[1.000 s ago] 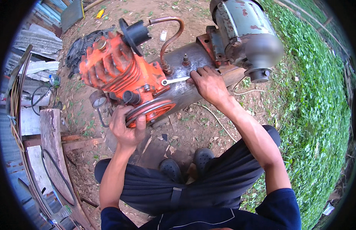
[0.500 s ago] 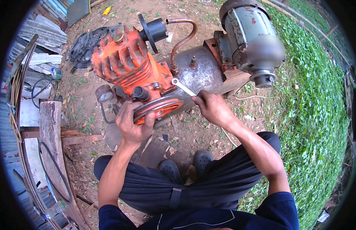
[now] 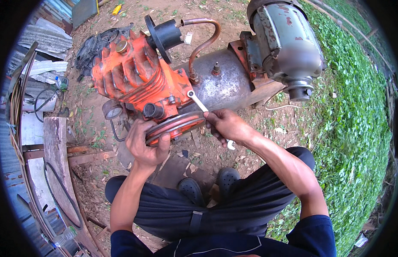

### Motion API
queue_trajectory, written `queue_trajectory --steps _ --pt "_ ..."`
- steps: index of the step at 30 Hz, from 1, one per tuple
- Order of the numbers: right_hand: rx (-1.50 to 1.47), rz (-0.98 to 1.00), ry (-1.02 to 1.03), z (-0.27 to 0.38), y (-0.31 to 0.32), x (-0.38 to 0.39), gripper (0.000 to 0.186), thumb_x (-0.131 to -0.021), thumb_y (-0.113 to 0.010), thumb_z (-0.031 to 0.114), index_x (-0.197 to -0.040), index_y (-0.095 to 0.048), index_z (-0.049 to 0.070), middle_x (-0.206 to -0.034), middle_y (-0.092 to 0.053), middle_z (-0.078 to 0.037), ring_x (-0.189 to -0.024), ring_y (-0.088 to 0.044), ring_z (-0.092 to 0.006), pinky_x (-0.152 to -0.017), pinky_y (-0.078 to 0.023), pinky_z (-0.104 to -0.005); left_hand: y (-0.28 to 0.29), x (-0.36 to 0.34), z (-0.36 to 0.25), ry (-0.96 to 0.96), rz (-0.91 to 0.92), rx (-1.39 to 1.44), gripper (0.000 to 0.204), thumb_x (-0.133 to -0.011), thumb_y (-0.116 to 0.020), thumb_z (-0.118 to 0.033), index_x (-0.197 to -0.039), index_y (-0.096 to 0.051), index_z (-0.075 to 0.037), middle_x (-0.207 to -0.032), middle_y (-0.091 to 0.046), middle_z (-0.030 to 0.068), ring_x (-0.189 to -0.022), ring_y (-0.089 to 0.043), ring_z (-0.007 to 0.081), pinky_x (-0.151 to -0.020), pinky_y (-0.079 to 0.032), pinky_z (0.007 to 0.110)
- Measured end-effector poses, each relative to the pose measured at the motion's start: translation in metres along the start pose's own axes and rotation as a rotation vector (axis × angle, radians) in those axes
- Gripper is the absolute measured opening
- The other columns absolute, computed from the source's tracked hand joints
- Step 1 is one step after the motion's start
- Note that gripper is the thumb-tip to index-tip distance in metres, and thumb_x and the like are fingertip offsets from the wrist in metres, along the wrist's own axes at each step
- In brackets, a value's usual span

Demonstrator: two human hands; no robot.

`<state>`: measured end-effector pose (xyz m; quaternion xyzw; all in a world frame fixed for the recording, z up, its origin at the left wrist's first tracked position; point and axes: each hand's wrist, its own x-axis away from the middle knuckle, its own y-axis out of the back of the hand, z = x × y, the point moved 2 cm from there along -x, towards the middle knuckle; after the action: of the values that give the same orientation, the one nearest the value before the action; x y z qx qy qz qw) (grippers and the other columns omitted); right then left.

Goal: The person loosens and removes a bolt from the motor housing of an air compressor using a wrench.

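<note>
An orange finned compressor pump [image 3: 132, 79] sits over a grey, rust-marked tank [image 3: 224, 83]. My left hand [image 3: 144, 147] grips the rim of the pump's grooved pulley [image 3: 175, 125], thumb on the near side and fingers reaching behind. In my right hand [image 3: 229, 125] is a silver combination wrench [image 3: 199, 102]. Its ring end lies at the lower right corner of the pump's base, over what seems to be a bolt. The open jaw shows below my right fingers. A black pipe stub [image 3: 153, 111] stands between the pulley and the fins.
A grey-green electric motor [image 3: 284, 40] is mounted at the tank's right end. A bent copper pipe [image 3: 218, 32] rises from the tank near a black cylindrical filter [image 3: 164, 38]. A pressure gauge [image 3: 113, 110] hangs left of the pump. Wooden planks [image 3: 57, 158] lie at the left.
My right hand has swung the wrench toward me and slightly left, and its open end has come into sight. The pump appears shifted a little left; my left hand stays on the pulley.
</note>
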<state>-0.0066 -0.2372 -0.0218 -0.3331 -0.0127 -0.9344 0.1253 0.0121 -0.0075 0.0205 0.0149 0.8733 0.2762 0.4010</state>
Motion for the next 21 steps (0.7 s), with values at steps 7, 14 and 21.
queue_trajectory --steps 7,14,21 --pt "0.803 -0.303 0.242 0.016 0.045 -0.014 0.052 -0.097 -0.056 0.049 -0.084 -0.066 0.000 -0.076 -0.068 -0.013 -0.067 -0.065 -0.0247 -0.064 -0.048 -0.0426 0.000 0.000 -0.001 0.013 0.021 -0.006 0.038 -0.088 -0.068 -0.037 -0.087 -0.057 0.000 -0.069 -0.055 0.0120 -0.057 -0.054 0.0275 -0.054 -0.044 0.037" --pt "1.311 -0.723 0.845 0.023 0.060 -0.020 0.028 -0.093 -0.059 0.034 -0.091 -0.061 0.005 -0.085 -0.064 -0.013 -0.089 -0.061 -0.0349 -0.076 -0.049 -0.0468 -0.002 -0.003 -0.001 -0.011 -0.006 0.009 0.035 -0.086 -0.072 -0.033 -0.087 -0.059 0.000 -0.068 -0.056 0.0125 -0.059 -0.055 0.0280 -0.056 -0.045 0.038" --pt "1.073 -0.684 0.484 0.047 0.049 0.021 0.032 -0.096 -0.057 0.033 -0.093 -0.060 0.001 -0.079 -0.065 -0.022 -0.079 -0.065 -0.0412 -0.069 -0.050 -0.0524 0.001 -0.004 -0.002 -0.025 -0.010 0.009 0.036 -0.086 -0.072 -0.034 -0.085 -0.059 -0.001 -0.069 -0.057 0.0124 -0.060 -0.056 0.0278 -0.057 -0.045 0.038"
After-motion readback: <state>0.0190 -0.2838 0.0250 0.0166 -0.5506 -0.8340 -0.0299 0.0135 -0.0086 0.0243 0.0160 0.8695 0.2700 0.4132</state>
